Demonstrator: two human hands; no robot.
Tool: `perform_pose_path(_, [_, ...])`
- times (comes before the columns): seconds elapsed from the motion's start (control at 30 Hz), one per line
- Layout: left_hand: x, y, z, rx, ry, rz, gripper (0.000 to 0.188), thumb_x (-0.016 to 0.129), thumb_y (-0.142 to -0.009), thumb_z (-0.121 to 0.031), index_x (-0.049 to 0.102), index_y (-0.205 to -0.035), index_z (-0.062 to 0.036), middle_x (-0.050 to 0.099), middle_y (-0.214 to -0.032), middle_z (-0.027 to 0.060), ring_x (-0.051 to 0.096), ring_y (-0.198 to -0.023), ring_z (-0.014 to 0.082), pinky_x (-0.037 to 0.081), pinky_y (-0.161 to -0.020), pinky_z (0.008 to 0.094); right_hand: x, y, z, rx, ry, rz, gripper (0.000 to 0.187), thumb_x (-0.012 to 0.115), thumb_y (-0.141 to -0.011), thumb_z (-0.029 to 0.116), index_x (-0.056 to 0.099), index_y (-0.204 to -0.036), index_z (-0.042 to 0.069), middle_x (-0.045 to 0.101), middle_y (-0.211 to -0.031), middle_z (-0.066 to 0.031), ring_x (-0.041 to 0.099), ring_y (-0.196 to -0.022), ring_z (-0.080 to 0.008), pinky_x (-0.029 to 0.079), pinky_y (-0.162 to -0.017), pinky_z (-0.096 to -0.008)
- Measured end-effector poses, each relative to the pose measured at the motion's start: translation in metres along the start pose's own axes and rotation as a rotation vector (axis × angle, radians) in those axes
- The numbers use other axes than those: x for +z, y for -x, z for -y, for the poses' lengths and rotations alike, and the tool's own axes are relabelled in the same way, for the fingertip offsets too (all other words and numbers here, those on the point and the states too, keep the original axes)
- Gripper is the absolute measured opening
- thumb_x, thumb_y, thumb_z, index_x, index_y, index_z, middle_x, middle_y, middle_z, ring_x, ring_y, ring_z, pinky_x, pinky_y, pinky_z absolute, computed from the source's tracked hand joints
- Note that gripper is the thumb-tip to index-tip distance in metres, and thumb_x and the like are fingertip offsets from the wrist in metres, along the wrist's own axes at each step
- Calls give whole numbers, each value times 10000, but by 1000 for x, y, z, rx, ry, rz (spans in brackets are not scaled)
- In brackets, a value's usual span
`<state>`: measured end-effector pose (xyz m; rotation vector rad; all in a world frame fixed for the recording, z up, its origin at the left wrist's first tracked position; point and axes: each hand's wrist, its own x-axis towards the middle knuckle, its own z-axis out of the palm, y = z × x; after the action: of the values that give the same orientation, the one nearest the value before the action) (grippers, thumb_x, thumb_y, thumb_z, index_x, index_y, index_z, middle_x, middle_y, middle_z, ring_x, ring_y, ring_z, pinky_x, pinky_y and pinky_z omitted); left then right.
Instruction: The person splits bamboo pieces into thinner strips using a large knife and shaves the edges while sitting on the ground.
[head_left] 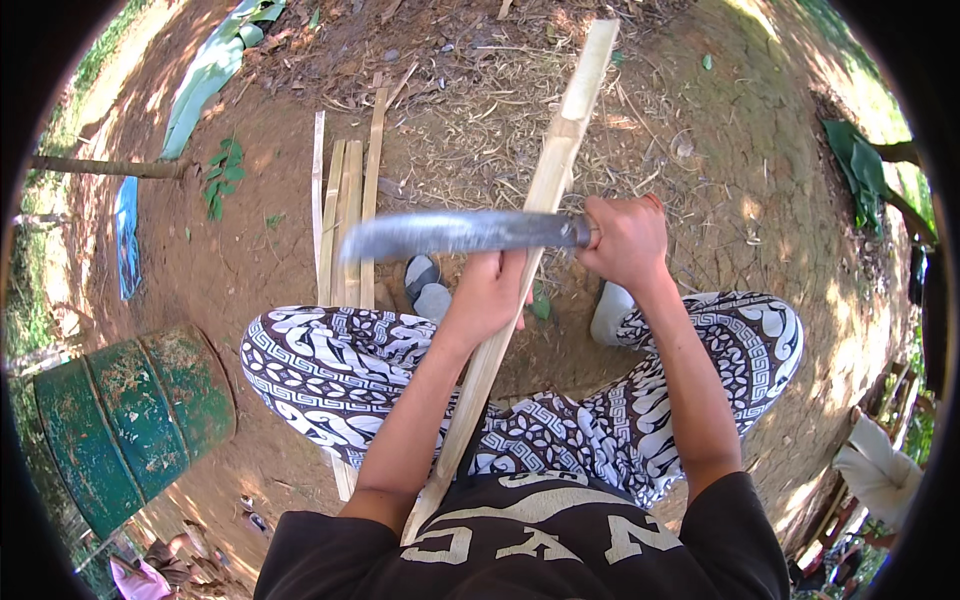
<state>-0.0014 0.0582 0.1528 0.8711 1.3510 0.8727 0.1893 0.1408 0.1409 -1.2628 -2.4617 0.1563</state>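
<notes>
Two bare hands are raised above the brown ground [280,185], one on a long pale strip [556,155] and the other on a large knife [440,233]. The left hand [490,297] has its grip closed around the strip, pinching it just on the near side of the blade. The right hand [627,240] has its grip wrapped tight around the knife's handle. The blade, a little blurred, reaches leftward across the strip in view; whether its edge touches the wood cannot be told. The strip slants from the dark shirt [330,550], between the spread knees of the patterned trousers [320,365], past the left hand and out toward the far edge of the ground, its far end leaning right and a darker joint showing partway along.

Several thin strips [352,195] lie side by side on the ground, to the left of the left hand, pointing toward the far edge. Curled shavings [480,140] are scattered from there toward the far edge. Near the left edge of the ground rests a worn green drum [135,425]; beyond it is a blue piece [127,238]. A broad green leaf [205,85] lies toward the far left corner, with a leafy sprig [225,175] near it.
</notes>
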Motion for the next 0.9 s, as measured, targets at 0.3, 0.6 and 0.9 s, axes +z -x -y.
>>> perform_pose_path(0.3, [-1,-18,16,46,18,-19,279,375,-1072,-315,460,-1007,-58,502,-604,25,444,-383,94,406,-345,254,-5,-6,-61,482,229,120,63,614,-783,149,616,-723,131,600,-553,-62,642,-525,-231,506,-512,-406])
perform_pose_path(0.6, [-6,12,8,-31,-24,57,278,380,-1071,-312,445,-1004,-50,497,-591,23,465,-381,90,401,-335,240,-6,7,-86,539,202,130,129,645,-781,241,709,-819,135,694,-711,-110,692,-660,-290,550,-660,-416])
perform_pose_path(0.9, [-16,-1,13,16,79,25,271,380,-1072,-319,451,-993,-70,506,-588,16,436,-359,88,395,-332,232,-16,7,-75,895,-241,-214,264,605,-802,223,648,-717,-23,657,-659,-212,657,-636,-360,508,-650,-454])
